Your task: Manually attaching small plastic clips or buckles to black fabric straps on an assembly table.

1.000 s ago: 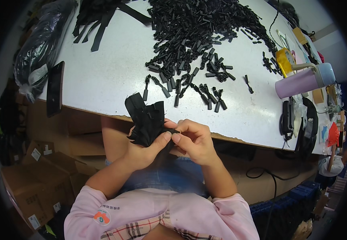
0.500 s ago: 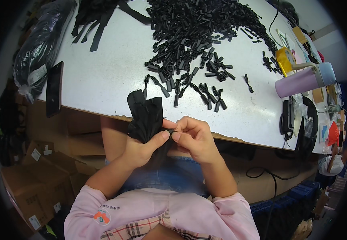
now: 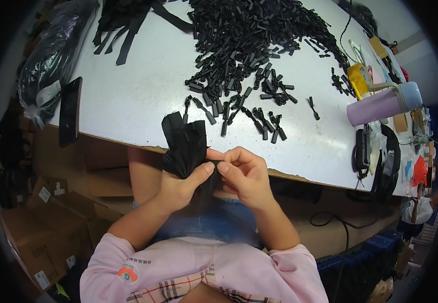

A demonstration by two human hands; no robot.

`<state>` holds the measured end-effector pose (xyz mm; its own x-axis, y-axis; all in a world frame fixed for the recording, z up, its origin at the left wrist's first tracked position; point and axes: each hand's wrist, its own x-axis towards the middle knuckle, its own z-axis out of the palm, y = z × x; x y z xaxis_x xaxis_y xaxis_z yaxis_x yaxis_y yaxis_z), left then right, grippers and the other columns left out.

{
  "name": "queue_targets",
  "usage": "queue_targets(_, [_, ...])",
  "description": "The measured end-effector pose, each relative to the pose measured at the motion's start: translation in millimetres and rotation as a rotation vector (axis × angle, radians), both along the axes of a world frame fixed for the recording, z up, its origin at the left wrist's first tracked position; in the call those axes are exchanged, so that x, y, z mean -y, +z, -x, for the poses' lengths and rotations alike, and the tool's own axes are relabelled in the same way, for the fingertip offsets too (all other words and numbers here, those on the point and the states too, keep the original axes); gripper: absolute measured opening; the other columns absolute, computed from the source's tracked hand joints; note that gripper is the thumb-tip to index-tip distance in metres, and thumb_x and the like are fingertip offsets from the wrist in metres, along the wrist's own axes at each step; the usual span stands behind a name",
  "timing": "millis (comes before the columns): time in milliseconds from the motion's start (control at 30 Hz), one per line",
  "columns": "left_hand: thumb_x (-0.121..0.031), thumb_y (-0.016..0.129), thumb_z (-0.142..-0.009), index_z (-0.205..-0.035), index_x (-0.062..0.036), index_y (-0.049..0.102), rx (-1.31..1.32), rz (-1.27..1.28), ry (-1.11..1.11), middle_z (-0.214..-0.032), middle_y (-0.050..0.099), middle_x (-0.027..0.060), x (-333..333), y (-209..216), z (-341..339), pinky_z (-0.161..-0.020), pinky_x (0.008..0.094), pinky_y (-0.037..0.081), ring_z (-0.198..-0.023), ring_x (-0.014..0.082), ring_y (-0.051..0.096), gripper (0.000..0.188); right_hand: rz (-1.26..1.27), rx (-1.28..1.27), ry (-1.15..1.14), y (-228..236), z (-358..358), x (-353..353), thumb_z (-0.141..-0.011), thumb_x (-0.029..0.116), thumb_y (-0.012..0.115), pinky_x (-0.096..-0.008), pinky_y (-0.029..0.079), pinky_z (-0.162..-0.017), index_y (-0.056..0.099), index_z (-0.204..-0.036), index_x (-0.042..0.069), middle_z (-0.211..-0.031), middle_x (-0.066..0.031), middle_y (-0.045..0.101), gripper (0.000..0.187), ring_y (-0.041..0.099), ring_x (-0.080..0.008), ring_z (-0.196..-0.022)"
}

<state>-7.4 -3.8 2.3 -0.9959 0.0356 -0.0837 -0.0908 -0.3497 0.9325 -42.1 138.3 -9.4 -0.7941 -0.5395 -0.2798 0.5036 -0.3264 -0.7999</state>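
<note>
My left hand point(image 3: 181, 188) is closed round a bunch of black fabric strips point(image 3: 183, 146), whose ends fan upward over the table's near edge. Its thumb and a finger come together at the edge of one strip. Right beside it, my right hand point(image 3: 247, 177) is closed in a pinch, thumb tip almost touching the left thumb. Between the two, a black strip end shows; whatever small part lies in the pinch is hidden by the fingertips. Just beyond the hands lie loose black zipper sliders with long pulls point(image 3: 257, 118), spreading from a large heap point(image 3: 249, 35).
A dark phone point(image 3: 70, 112) lies at the table's left edge, near a plastic-wrapped black bundle point(image 3: 52, 65). More black strips point(image 3: 128, 38) lie at the far left. To the right are a lilac bottle point(image 3: 375, 107), a yellow tape roll point(image 3: 360, 78) and a black pouch point(image 3: 386, 161). Cardboard boxes point(image 3: 52, 232) stand below left.
Both hands keep nearly the same place. The fingertips have shifted slightly at the strip end, and the small dark bit between the thumbs shows less now.
</note>
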Motion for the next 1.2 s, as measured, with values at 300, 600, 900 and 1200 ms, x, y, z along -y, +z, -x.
queue_targets(300, [-0.005, 0.052, -0.076, -0.090, 0.0008, 0.054, -0.021, 0.015, 0.069, -0.090, 0.049, 0.0061, -5, -1, -2, -0.076, 0.0248, 0.039, -0.084, 0.0124, 0.048, 0.016, -0.062, -0.301, 0.017, -4, -1, 0, -0.081, 0.006, 0.052, -0.0142, 0.027, -0.045, 0.050, -0.078, 0.001, -0.065, 0.0047, 0.044, 0.006, 0.035, 0.0008, -0.054])
queue_targets(600, [-0.007, 0.054, -0.080, -0.103, -0.0006, 0.050, -0.080, 0.116, -0.017, -0.090, 0.057, 0.0045, 6, -10, -4, -0.074, 0.0230, 0.044, -0.082, 0.0098, 0.053, 0.024, -0.008, -0.180, 0.051, -3, -2, -3, -0.083, 0.010, 0.052, -0.0148, 0.028, -0.044, 0.050, -0.081, 0.001, -0.065, 0.0044, 0.045, 0.009, 0.035, 0.0003, -0.053])
queue_targets(900, [-0.012, 0.058, -0.079, -0.088, -0.0015, 0.059, 0.089, 0.124, 0.054, -0.084, 0.059, 0.0037, 8, 3, -3, -0.068, 0.0222, 0.045, -0.076, 0.0095, 0.055, 0.014, -0.365, -1.105, -0.264, -10, -1, 4, -0.073, 0.001, 0.057, -0.0186, 0.028, -0.041, 0.052, -0.078, -0.001, -0.065, -0.0044, 0.048, 0.007, 0.037, -0.0048, -0.048])
queue_targets(1200, [-0.010, 0.056, -0.080, -0.089, -0.0022, 0.056, -0.133, 0.214, 0.134, -0.080, 0.057, 0.0025, 3, -4, -10, -0.062, 0.0215, 0.044, -0.069, 0.0091, 0.053, 0.012, -0.248, -0.494, -0.017, 6, -1, 3, -0.069, 0.005, 0.062, -0.0199, 0.026, -0.039, 0.050, -0.066, 0.002, -0.051, -0.0009, 0.042, 0.013, 0.035, -0.0079, -0.041])
